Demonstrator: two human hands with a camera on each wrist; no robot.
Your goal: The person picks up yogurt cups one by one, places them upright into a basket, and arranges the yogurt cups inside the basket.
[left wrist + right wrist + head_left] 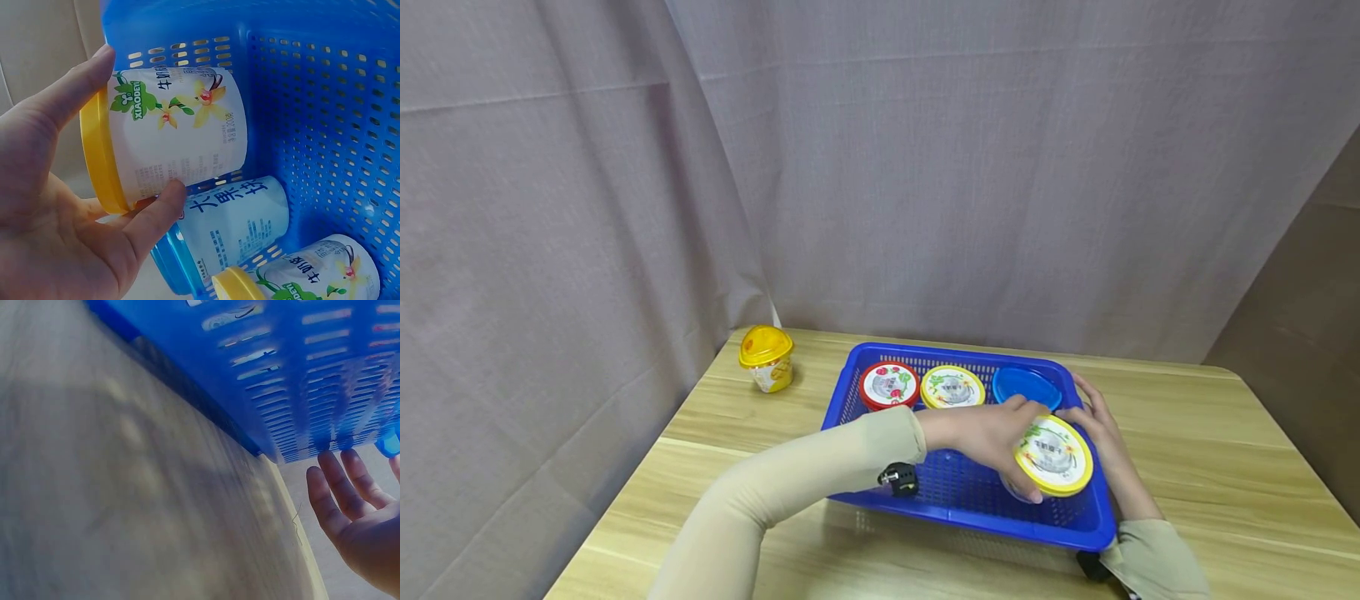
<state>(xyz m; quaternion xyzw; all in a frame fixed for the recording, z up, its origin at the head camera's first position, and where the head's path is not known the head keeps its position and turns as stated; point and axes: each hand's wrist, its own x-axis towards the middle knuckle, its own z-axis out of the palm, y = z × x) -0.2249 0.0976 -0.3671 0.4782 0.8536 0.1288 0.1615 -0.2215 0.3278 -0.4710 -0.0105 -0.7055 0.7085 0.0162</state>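
Note:
My left hand (pixel 992 437) grips a white tub with a yellow lid (pixel 1054 454), thumb on one side and fingers on the other. In the left wrist view this tub (pixel 181 131) shows yellow flowers and green leaves. It is at the right end of a blue plastic basket (pixel 951 515). My right hand (pixel 1101 429) is at the basket's right side, its thumb over the rim. In the right wrist view its straight fingers (pixel 334 484) meet the slotted outer wall. Behind the held tub sits a blue-lidded tub (pixel 1026 387).
A red-lidded tub (pixel 890 385) and another yellow-lidded tub (pixel 952 387) stand along the basket's back wall. At the table's far left corner is a cup with a domed yellow lid (pixel 766 358). A grey curtain (pixel 962 183) hangs behind the wooden table (pixel 1210 433).

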